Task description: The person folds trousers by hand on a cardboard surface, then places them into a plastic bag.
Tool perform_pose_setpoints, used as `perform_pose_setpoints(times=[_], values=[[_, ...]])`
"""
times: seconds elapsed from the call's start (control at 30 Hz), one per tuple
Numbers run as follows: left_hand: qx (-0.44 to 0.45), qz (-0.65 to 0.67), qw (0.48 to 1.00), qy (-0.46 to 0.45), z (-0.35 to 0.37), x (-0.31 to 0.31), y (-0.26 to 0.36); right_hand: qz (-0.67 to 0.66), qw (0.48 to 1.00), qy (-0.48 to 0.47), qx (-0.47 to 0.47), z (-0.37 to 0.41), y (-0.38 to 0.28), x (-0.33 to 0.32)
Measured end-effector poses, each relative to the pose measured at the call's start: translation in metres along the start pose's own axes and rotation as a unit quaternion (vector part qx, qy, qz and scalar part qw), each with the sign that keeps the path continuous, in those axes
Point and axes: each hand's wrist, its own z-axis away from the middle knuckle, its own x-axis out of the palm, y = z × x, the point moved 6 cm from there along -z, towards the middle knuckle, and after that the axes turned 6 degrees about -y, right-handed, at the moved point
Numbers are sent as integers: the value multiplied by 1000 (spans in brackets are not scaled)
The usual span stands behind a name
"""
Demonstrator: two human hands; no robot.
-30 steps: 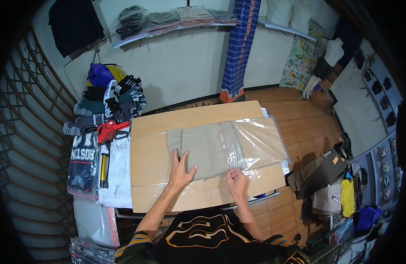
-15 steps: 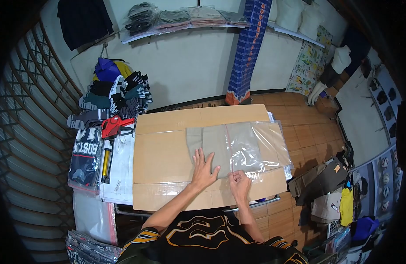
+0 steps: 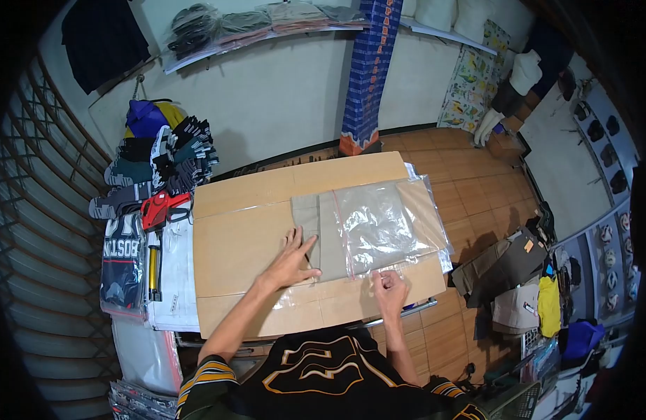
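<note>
A folded grey-beige garment (image 3: pixel 305 217) lies flat, its right part inside a clear plastic bag (image 3: pixel 379 227) with a red strip along its mouth. The garment's left end sticks out of the bag. My left hand (image 3: pixel 289 260) rests at that uncovered end, fingers spread, thumb toward the bag. My right hand (image 3: pixel 391 292) is closed in a pinch at the bag's lower edge, right of the red strip. Under both lies a flat cardboard sheet (image 3: pixel 242 245).
Left of the cardboard are a packed dark jersey (image 3: pixel 123 262), a red-handled tool (image 3: pixel 162 210), a yellow-black pump-like tube (image 3: pixel 154 269) and piled socks (image 3: pixel 158 157). A blue pillar (image 3: pixel 365 77) stands behind; boxes and clothes (image 3: pixel 501 266) sit on the right.
The bag's mouth has come farther left over the garment. My left hand has shifted to the garment's left end, my right hand rightward along the bag's edge. The camera view has turned slightly.
</note>
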Motion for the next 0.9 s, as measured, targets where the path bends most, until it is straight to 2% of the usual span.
perform_pose_setpoints(times=[0.03,0.1,0.23,0.4,0.53,0.6,0.7,0.9], values=[[-1,0,1000,-2,-1,3,-6,0,1000,-1,2,-2,1,-5],[54,-7,999,-2,-6,14,-11,-10,1000,10,4,-5,4,-16],[54,-11,998,2,-19,29,-5,-7,1000,10,5,-19,14,-31],[70,-43,996,29,-47,42,33,-22,999,32,-4,-35,19,-49],[67,-57,996,4,-79,58,64,-30,998,49,-20,-46,25,-67],[92,-67,992,59,-94,66,76,-29,998,52,-15,-52,26,-79],[96,-78,988,88,-107,75,83,-25,998,63,-3,-62,37,-99],[104,-29,988,107,-101,63,86,-21,995,91,-22,-95,41,-133]])
